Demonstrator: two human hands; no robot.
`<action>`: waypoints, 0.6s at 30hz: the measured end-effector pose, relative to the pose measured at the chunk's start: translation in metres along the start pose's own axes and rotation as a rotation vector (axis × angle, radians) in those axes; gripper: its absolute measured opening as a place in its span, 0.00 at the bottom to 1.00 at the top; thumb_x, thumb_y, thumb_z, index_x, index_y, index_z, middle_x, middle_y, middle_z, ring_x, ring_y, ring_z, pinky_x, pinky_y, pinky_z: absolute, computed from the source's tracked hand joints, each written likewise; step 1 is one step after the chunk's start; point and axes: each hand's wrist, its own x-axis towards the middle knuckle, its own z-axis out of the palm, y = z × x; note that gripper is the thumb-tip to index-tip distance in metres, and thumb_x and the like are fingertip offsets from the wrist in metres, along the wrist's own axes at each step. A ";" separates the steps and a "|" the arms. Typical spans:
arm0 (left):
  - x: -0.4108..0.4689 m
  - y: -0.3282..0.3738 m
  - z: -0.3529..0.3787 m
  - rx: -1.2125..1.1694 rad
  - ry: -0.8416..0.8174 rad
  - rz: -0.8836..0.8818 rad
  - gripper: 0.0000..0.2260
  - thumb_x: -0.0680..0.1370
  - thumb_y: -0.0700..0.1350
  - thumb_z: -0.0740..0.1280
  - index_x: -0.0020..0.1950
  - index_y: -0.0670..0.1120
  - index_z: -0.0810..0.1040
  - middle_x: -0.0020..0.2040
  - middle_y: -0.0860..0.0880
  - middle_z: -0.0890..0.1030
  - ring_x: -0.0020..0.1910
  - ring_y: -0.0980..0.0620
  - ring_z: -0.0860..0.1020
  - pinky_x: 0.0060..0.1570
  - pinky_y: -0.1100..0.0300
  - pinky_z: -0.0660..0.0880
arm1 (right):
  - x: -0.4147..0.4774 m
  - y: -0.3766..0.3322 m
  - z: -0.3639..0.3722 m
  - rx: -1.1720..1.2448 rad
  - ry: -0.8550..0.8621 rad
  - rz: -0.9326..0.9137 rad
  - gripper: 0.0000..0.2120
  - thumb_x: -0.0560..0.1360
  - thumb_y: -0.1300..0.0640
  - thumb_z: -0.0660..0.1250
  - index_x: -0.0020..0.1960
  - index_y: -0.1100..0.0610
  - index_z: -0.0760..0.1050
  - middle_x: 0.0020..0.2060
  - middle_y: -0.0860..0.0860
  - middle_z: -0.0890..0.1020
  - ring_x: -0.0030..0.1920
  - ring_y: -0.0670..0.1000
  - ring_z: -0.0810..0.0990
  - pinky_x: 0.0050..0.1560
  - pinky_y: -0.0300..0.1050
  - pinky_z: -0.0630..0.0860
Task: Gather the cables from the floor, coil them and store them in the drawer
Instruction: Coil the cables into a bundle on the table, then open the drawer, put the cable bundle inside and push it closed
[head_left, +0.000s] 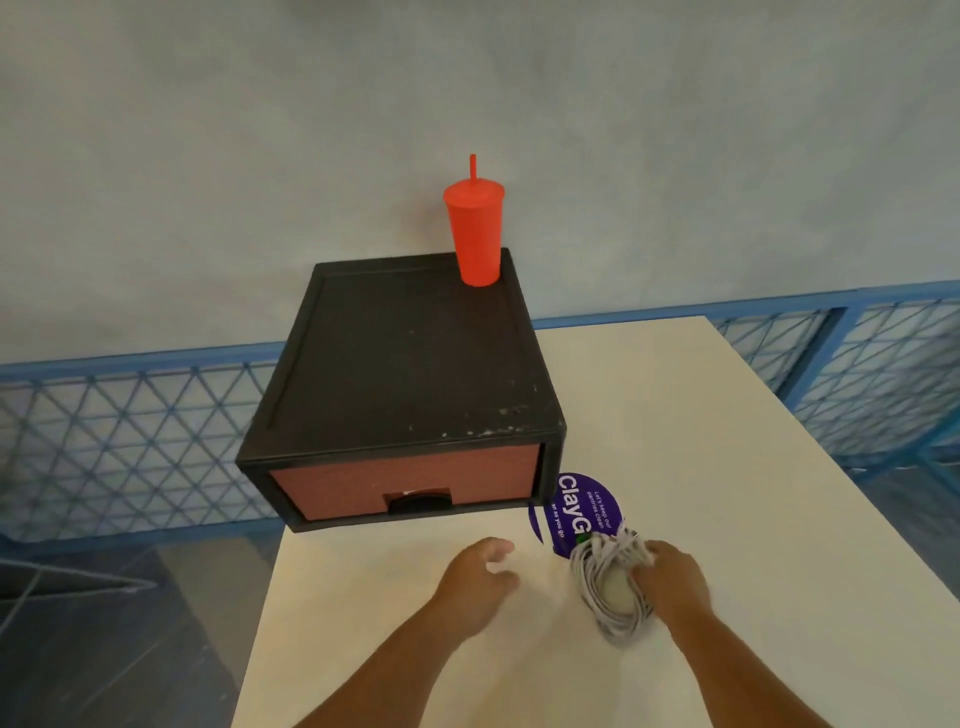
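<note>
Cables coiled, clamped under right hand; drawer shut, ahead and nearer empty, loosely curled left hand, handle notch facing it.

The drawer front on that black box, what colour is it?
The drawer front is reddish-brown, set in a black box; the head view shows it best.

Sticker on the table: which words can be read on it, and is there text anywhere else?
"ClayG": large white letters on the purple sticker, cut off by the cable coil.
Small lines beside it: too blurred to read surely.
Drawer box, red cup: no text.
</note>
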 end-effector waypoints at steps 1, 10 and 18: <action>-0.003 0.000 -0.012 0.016 0.016 0.032 0.17 0.77 0.41 0.64 0.65 0.51 0.72 0.66 0.51 0.72 0.59 0.53 0.73 0.50 0.65 0.68 | -0.006 -0.006 0.002 0.037 0.077 0.035 0.20 0.71 0.60 0.64 0.63 0.57 0.73 0.56 0.60 0.78 0.52 0.61 0.78 0.51 0.48 0.75; -0.013 0.019 -0.146 0.381 0.435 0.574 0.10 0.75 0.40 0.65 0.55 0.46 0.79 0.56 0.50 0.77 0.57 0.51 0.73 0.56 0.65 0.65 | -0.078 -0.116 0.061 0.649 0.006 -0.083 0.19 0.74 0.61 0.63 0.65 0.58 0.70 0.58 0.55 0.75 0.55 0.55 0.74 0.55 0.50 0.73; 0.019 0.002 -0.212 0.807 0.315 0.435 0.16 0.79 0.47 0.59 0.67 0.53 0.72 0.69 0.52 0.69 0.66 0.48 0.66 0.64 0.54 0.68 | -0.100 -0.183 0.105 1.317 -0.496 0.320 0.24 0.76 0.55 0.63 0.69 0.63 0.63 0.65 0.62 0.70 0.66 0.59 0.69 0.63 0.51 0.70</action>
